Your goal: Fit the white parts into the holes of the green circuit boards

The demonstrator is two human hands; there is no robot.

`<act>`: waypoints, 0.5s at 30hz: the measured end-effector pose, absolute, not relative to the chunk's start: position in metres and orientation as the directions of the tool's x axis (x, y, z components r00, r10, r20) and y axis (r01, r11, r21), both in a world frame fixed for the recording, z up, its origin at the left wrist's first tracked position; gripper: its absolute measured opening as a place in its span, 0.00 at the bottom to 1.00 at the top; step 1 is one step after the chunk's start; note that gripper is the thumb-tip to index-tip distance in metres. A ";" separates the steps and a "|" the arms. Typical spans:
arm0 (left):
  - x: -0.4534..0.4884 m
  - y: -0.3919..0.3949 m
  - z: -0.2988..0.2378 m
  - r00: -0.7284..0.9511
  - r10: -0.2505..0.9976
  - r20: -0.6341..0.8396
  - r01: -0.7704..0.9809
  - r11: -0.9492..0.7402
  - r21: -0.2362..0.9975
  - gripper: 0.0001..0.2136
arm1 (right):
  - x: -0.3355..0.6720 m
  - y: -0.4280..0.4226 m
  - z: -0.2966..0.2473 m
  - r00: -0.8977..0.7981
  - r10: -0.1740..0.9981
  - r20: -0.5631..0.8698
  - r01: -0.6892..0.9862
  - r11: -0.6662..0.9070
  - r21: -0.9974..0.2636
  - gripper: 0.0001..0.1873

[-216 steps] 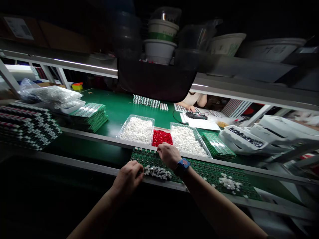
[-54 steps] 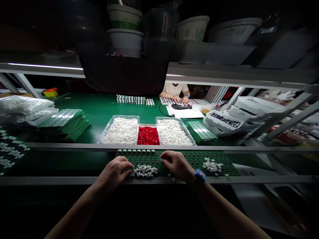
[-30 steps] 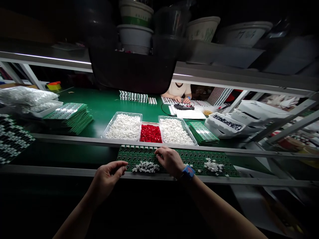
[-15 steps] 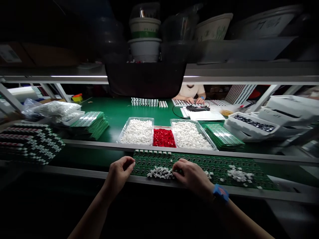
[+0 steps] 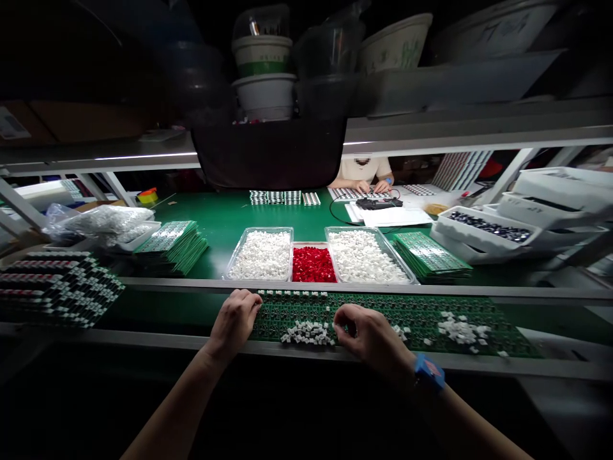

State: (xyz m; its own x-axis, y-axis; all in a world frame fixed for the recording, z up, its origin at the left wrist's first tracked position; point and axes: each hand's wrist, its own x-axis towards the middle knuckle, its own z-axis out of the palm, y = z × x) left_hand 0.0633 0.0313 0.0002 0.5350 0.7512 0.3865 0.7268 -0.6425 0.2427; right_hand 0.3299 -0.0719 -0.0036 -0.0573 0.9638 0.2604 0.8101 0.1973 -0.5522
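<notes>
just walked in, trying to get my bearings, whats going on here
A person's right hand is beside a pile of small white parts on a green circuit board, and their left hand is at the board's left edge. Behind it sit trays of white parts and red parts. Another person has both hands on boards across the green bench.

The green tabletop point(image 5: 225, 214) holds two clear trays of white parts point(image 5: 259, 254), a tray of red parts point(image 5: 313, 264) between them, stacked green circuit boards point(image 5: 172, 248), and, beyond a metal rail, a long circuit board point(image 5: 412, 326) dotted with white parts.
</notes>
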 end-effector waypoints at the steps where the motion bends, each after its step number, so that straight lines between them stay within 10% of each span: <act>1: 0.064 0.031 0.002 0.548 0.746 0.378 0.735 -0.645 0.209 0.07 | 0.330 -0.072 -0.003 -0.051 0.962 0.268 0.801 0.199 -0.565 0.04; 8: 0.073 0.030 0.011 0.594 0.741 0.314 0.757 -0.647 0.095 0.08 | 0.330 -0.071 -0.004 -0.034 0.959 0.282 0.746 0.212 -0.632 0.03; 15: 0.078 -0.003 0.014 0.620 0.712 0.330 0.612 -0.702 0.365 0.04 | 0.330 -0.068 -0.005 -0.031 0.952 0.303 0.691 0.240 -0.682 0.10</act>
State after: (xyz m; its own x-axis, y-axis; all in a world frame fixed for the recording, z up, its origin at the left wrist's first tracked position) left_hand 0.0784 -0.0035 0.0140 0.6199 0.7121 0.3297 0.6121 -0.7017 0.3646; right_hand 0.3302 -0.0676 -0.0054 -0.0315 0.9524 0.3031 0.6911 0.2398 -0.6818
